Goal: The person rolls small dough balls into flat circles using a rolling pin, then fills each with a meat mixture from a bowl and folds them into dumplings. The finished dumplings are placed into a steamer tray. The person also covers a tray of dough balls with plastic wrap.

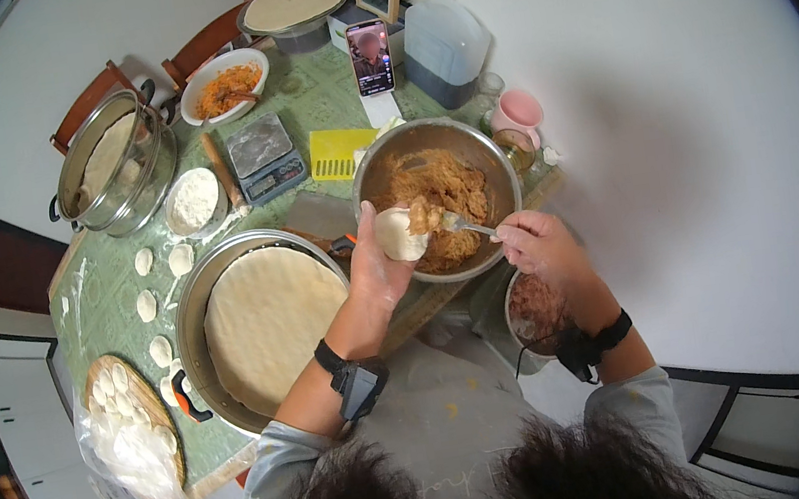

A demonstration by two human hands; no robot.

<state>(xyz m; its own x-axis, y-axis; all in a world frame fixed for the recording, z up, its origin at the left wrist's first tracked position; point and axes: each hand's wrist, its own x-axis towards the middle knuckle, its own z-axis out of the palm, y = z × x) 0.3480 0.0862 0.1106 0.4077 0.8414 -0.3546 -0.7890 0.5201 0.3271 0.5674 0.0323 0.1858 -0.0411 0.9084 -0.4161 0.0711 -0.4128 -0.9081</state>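
My left hand (pixel 389 275) cradles a round dough wrapper (pixel 398 237) at the near left rim of a steel mixing bowl (pixel 503 175). Brown minced filling (pixel 435 176) covers much of the bowl's inside. In my right hand (pixel 541 244) is the handle of a metal utensil (pixel 470 225), apparently a fork or spoon. A lump of filling (pixel 425 214) sits at its tip, against the wrapper's right side; whether it has left the utensil I cannot tell. To the left of my left hand stands a wide steamer tier (pixel 184 308) lined with a pale round sheet (pixel 277 326).
Small dough pieces (pixel 146 305) lie left of the steamer, several more on a wooden board (pixel 179 460) partly under plastic. Behind are a flour bowl (pixel 195 201), rolling pin (pixel 221 168), kitchen scale (pixel 266 157), smartphone (pixel 370 58) and pink mug (pixel 519 111). Below my right hand stands a container of reddish mince (pixel 534 307).
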